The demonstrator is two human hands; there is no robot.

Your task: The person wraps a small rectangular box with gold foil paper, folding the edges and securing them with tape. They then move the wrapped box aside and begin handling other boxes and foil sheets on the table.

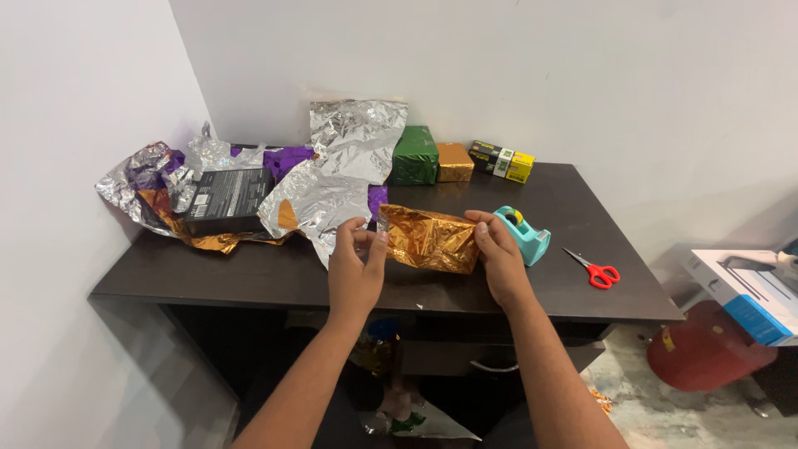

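I hold a box wrapped in shiny orange-gold foil (pixel 430 239) between both hands, just above the dark table (pixel 249 278). My left hand (pixel 355 268) pinches the wrap at its left end. At the right end my right hand (pixel 499 254) grips it, fingers curled over the top edge. The foil is crinkled and loosely fitted.
A teal tape dispenser (pixel 525 234) stands right beside my right hand, red scissors (pixel 594 270) further right. Crumpled silver, purple and gold foil sheets (pixel 332 179) and a black box (pixel 226 197) lie at the back left. Green (pixel 415 155) and gold (pixel 455 162) wrapped boxes stand by the wall.
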